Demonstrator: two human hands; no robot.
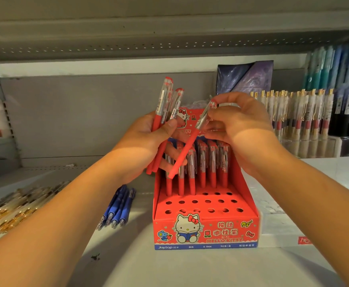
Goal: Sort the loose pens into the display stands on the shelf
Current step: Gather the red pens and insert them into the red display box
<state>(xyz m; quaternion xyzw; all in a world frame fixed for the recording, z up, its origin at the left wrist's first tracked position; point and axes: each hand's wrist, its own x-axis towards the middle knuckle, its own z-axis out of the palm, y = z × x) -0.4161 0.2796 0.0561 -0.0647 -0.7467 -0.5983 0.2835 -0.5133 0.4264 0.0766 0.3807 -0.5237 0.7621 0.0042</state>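
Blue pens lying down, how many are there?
4 blue pens, side by side on the shelf, just left of the red Hello Kitty stand; more may hide beneath them.

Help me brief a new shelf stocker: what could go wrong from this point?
The right hand pinches a single red pen at its clip end, tilted across the standing pens; its tip may knock them or miss a hole in the red stand. The left hand grips a fanned bundle of red pens; one could slip out.
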